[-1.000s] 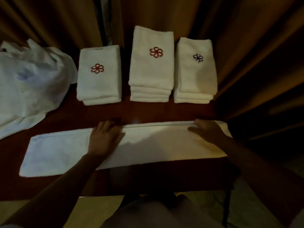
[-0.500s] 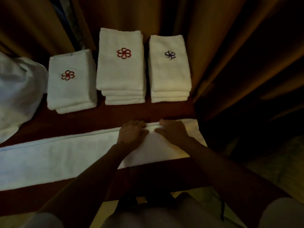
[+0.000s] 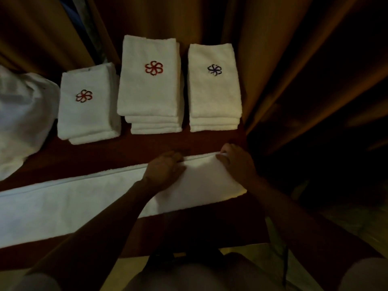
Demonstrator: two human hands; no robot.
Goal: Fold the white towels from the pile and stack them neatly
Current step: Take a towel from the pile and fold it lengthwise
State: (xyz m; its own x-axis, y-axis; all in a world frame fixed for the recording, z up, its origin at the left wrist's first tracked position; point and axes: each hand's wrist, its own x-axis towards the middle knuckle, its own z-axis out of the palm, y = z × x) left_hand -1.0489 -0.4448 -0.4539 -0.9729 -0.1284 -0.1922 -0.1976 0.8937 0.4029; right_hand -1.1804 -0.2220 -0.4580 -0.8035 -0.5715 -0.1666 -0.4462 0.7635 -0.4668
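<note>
- A long folded white towel (image 3: 84,202) lies as a strip across the lower middle of the frame on the dark red table (image 3: 126,152)
- Left hand (image 3: 163,173) lies flat on the strip near its right end, fingers relaxed at the far edge
- Right hand (image 3: 237,162) pinches the far right corner
- Three folded stacks sit above: left stack (image 3: 88,108), middle stack (image 3: 151,85), right stack (image 3: 214,87)
- The unfolded pile (image 3: 23,114) fills the left edge

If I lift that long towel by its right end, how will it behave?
Probably floppy: the long towel lies limp and flat along the table, so the free length would sag and drag. Likely light, and its folded layers may slip apart where the right hand holds it.
</note>
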